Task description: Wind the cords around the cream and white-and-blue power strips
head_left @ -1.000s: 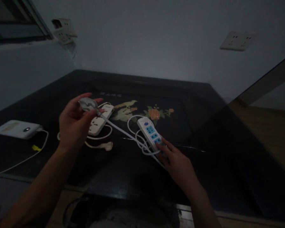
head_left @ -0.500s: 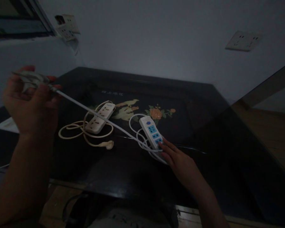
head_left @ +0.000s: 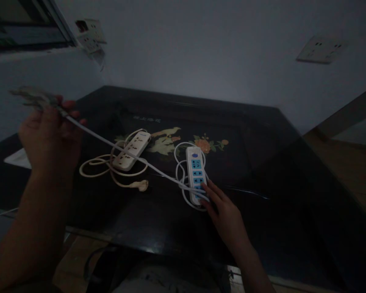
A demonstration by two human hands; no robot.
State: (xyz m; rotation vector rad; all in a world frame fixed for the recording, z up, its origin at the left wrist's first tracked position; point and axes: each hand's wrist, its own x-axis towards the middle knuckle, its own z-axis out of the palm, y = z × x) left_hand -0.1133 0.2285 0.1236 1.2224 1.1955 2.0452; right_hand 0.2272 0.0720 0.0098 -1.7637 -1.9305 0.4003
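Observation:
Raised at the left, my left hand (head_left: 50, 136) is closed around a pale plug (head_left: 38, 97), blurred by motion. From it a white cord (head_left: 103, 140) runs taut, down and across to my right hand (head_left: 224, 211). There, a white power strip (head_left: 197, 175) with blue sockets lies on the dark table (head_left: 125, 215), loops of its cord around and under it. My right fingers and thumb close on strands of cord over the strip's near end, touching the strip. A second power strip (head_left: 132, 150), cream-coloured, lies left of it beneath the taut cord, its own cord coiled and its plug (head_left: 143, 185) loose.
Wall sockets (head_left: 321, 49) are at the right, and more sockets (head_left: 90, 38) hang beside the window at the left. A white flat object (head_left: 18, 158) lies behind my left forearm. The table's near edge runs close to my lap.
The blue-socketed strip has turned more upright in view, and my right hand has shifted slightly left. My left hand has moved a little right and down in view, still holding the plug.

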